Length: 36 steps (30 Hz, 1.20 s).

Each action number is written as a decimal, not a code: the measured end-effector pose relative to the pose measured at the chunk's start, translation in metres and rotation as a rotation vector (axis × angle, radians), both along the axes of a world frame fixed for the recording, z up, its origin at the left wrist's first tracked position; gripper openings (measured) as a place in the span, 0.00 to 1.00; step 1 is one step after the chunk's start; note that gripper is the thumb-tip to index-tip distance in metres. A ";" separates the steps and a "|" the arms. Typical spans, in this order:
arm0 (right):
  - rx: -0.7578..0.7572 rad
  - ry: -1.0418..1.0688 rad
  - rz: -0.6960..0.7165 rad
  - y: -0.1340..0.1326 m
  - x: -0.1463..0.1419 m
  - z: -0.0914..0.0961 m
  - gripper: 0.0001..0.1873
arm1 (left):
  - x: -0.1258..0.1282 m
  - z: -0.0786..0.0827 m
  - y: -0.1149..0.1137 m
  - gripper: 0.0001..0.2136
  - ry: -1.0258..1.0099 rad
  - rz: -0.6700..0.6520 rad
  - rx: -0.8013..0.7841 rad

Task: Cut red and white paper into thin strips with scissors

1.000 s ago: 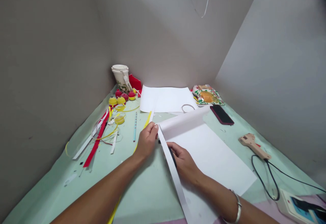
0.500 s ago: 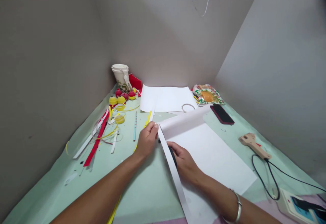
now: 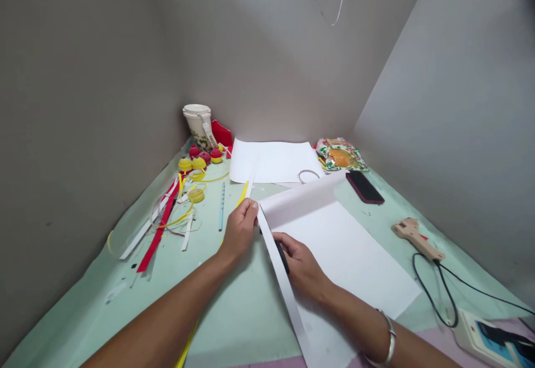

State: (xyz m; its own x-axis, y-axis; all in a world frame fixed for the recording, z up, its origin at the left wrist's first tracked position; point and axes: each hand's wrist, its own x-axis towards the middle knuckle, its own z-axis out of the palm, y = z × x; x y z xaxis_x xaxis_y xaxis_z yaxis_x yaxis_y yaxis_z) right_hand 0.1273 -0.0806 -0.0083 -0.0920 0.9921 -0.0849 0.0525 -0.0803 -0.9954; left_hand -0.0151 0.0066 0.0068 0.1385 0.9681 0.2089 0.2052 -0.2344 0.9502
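My left hand (image 3: 240, 226) pinches the edge of a large white paper sheet (image 3: 343, 251), where a narrow strip (image 3: 278, 267) is parting from it. My right hand (image 3: 303, 265) is closed around black-handled scissors (image 3: 281, 256) just below, close to the strip. The strip hides most of the scissors, so their blades cannot be made out. Behind my hands the sheet's far edge curls up, and its near part runs under my right forearm. A yellow strip (image 3: 243, 194) and a white strip (image 3: 249, 187) lie beyond my left hand.
Red and white strips (image 3: 156, 234), yellow tape rolls (image 3: 196, 194) and a patterned pencil (image 3: 222, 206) lie left. At the back stand a white bucket (image 3: 197, 125) and another white sheet (image 3: 271, 161). A phone (image 3: 365, 187), a glue gun (image 3: 418, 237) and its cord are right, near a power strip (image 3: 480, 334).
My left hand has shifted very slightly left with the strip's edge. My right hand and the scissors have hardly moved.
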 end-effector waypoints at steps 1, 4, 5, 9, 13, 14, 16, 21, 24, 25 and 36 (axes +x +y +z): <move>0.003 -0.004 -0.004 0.000 0.000 0.000 0.18 | 0.000 0.000 0.000 0.15 0.003 0.000 0.002; 0.013 -0.010 -0.009 0.000 0.000 0.000 0.18 | 0.000 0.000 0.001 0.15 0.013 -0.016 0.005; 0.014 -0.013 -0.008 0.000 0.000 0.000 0.19 | 0.000 0.000 0.001 0.15 0.016 -0.022 0.006; 0.015 -0.035 -0.004 0.001 0.000 0.002 0.19 | 0.000 -0.001 0.001 0.15 0.013 -0.025 0.005; 0.015 -0.033 0.002 0.000 0.000 0.002 0.19 | 0.000 -0.001 0.001 0.15 0.012 -0.024 -0.003; 0.015 -0.030 0.002 0.000 0.000 0.002 0.19 | 0.000 0.000 0.001 0.15 0.013 -0.025 -0.005; 0.014 -0.024 0.004 0.000 0.001 0.001 0.19 | 0.000 0.000 0.001 0.15 0.015 -0.024 -0.006; 0.018 -0.029 0.004 0.001 0.001 -0.001 0.19 | 0.000 0.001 0.001 0.15 0.005 -0.025 0.004; 0.017 -0.033 -0.005 0.001 0.000 -0.001 0.19 | 0.001 0.000 0.001 0.15 0.005 -0.033 0.004; 0.016 -0.032 -0.006 0.000 0.000 -0.001 0.19 | 0.001 -0.001 0.001 0.15 0.008 -0.037 0.004; 0.022 -0.009 0.000 0.001 0.001 0.000 0.19 | 0.000 -0.001 0.001 0.16 0.022 -0.059 -0.006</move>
